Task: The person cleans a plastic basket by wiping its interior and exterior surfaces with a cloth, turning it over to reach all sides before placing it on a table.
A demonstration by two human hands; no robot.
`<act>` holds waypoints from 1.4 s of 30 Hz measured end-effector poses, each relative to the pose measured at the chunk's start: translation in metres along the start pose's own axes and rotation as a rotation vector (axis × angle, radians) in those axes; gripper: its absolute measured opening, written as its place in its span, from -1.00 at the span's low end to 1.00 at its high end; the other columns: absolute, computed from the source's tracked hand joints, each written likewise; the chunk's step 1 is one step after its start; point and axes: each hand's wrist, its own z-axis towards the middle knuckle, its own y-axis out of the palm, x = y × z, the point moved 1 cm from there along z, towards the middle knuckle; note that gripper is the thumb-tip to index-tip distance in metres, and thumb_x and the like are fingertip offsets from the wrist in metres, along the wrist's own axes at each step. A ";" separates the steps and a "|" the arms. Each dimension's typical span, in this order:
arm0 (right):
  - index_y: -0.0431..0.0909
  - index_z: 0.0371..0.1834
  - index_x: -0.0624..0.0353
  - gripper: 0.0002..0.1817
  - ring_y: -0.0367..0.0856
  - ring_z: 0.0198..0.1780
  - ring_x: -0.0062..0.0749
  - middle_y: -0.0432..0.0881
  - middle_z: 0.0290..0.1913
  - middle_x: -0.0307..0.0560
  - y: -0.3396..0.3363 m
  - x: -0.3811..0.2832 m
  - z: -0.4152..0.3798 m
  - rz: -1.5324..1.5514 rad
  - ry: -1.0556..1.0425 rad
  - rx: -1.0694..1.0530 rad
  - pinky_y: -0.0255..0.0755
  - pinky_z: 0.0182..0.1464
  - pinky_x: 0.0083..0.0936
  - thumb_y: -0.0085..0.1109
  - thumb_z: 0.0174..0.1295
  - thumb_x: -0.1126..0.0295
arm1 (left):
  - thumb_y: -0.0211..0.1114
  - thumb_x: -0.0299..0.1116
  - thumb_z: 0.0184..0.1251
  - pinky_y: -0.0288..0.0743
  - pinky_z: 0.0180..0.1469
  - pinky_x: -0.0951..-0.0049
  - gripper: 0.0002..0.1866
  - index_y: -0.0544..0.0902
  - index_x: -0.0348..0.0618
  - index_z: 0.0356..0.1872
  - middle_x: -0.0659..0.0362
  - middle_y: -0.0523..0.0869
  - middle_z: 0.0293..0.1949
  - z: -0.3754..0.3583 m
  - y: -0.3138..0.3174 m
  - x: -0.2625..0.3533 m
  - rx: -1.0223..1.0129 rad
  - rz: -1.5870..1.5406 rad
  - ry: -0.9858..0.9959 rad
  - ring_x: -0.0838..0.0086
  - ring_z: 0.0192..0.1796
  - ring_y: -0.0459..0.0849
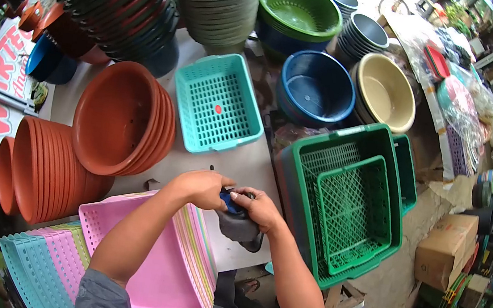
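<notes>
In front of my body, my left hand and my right hand are close together, both closed on a soft dark grey pouch-like item. Something blue shows at its top between my fingers. What exactly the item is, I cannot make out. Below my left forearm lies a stack of pink perforated trays, with yellow and green ones under it. Beyond my hands, a turquoise basket with a slotted bottom rests on the pale table. My hands touch neither the basket nor the trays.
Stacked terracotta-coloured pots stand at the left. To the right are nested green crates. A blue basin, a cream basin and a green basin sit further back. A cardboard box is at the far right.
</notes>
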 end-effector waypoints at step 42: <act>0.47 -0.06 0.36 -0.59 0.54 -0.27 -0.35 0.57 -0.25 -0.04 -0.239 0.703 -0.075 1.339 0.071 1.373 0.43 -0.15 -0.49 0.20 -0.05 0.50 | 0.39 -0.08 0.05 0.49 0.09 0.09 -0.39 0.45 -0.19 0.08 -0.14 0.52 0.01 0.505 0.566 0.149 0.341 0.859 0.434 -0.06 0.07 0.54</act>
